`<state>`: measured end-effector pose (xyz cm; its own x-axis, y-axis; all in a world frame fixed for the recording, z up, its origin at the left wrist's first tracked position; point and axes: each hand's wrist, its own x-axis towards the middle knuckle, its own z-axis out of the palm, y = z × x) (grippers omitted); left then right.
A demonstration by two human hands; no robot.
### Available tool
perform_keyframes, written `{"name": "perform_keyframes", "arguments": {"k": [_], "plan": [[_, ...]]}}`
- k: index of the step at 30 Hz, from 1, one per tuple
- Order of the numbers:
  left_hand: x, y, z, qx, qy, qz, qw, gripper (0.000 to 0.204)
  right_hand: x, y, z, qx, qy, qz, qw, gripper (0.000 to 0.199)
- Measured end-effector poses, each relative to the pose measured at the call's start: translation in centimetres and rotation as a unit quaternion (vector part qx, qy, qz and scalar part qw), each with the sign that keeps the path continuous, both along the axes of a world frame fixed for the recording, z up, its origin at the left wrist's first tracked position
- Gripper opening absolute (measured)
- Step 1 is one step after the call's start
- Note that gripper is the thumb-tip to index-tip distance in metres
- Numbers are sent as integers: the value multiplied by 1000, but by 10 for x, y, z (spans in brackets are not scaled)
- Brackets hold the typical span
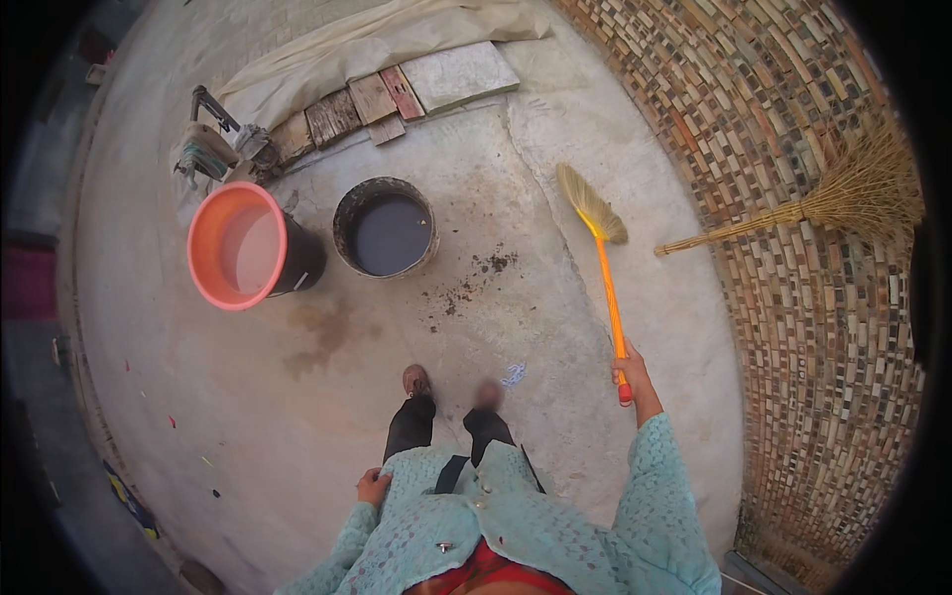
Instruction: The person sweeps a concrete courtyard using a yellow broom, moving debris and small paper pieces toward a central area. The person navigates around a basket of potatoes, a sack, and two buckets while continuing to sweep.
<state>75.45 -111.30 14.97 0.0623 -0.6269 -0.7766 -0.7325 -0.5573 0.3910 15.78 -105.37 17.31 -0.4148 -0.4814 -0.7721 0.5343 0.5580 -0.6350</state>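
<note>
My right hand [634,371] is closed around the orange handle of a broom [609,278], close to its red end cap. The broom points away from me, with its pale bristles [591,203] farthest off, over the concrete near the brick wall. Beside the hem of my light green jacket hangs my left hand [373,487]. Its fingers are curled in against the cloth, and whatever they may hold is hidden. Dark crumbs of dirt [466,289] lie scattered on the ground ahead of my feet.
A dark bucket [343,230] of murky liquid stands ahead, left of the dirt. Left of it is a pink-rimmed bucket [281,238] of cloudy liquid. Boards [333,118] and a pale sheet [297,61] lie beyond. A twig broom [783,212] leans along the brick wall [793,347].
</note>
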Motion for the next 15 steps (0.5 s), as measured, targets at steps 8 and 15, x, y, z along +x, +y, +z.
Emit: {"name": "perform_keyframes", "arguments": {"k": [8, 15], "plan": [[-8, -4, -11, -15, -26, -34, 999, 40, 72, 64, 67, 69, -73, 94, 991, 87], [-16, -9, -27, -9, -44, -49, 998, 40, 143, 116, 143, 79, -56, 29, 995, 90]]}}
